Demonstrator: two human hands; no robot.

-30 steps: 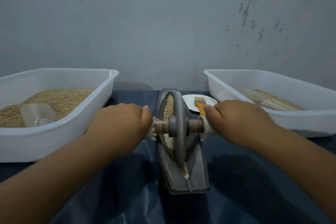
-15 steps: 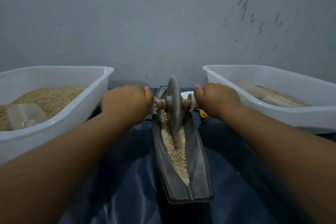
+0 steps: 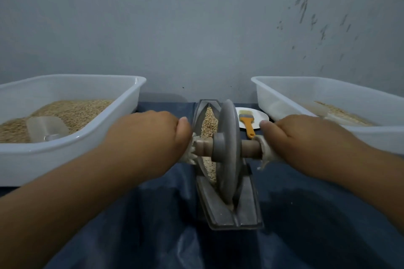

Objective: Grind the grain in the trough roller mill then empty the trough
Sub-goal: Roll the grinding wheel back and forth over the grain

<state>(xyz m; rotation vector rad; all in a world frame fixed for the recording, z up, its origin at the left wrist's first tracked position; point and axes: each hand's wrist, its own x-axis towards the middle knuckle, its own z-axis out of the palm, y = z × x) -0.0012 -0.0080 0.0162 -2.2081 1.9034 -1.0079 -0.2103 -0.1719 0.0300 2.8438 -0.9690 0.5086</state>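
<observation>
A grey boat-shaped trough [image 3: 249,209] lies lengthwise in front of me on dark blue cloth. A grey roller wheel [image 3: 227,150] stands in it near its middle, on a wooden axle [image 3: 250,148] wrapped in pale cloth at both ends. My left hand [image 3: 148,137] grips the left end of the axle. My right hand [image 3: 306,140] grips the right end. Tan grain [image 3: 209,123] fills the far part of the trough behind the wheel, with a little showing to the wheel's left.
A white tub [image 3: 87,142] at left holds whole grain and a clear scoop [image 3: 47,130]. A second white tub [image 3: 371,135] at right holds a thin layer of grain. Between trough and right tub lies a white plate [image 3: 261,116] with an orange-handled brush [image 3: 248,123]. A grey wall stands behind.
Both hands pulled the wheel back toward me from the trough's far end to its middle. Grain that lay bare in the near part is now hidden behind the wheel.
</observation>
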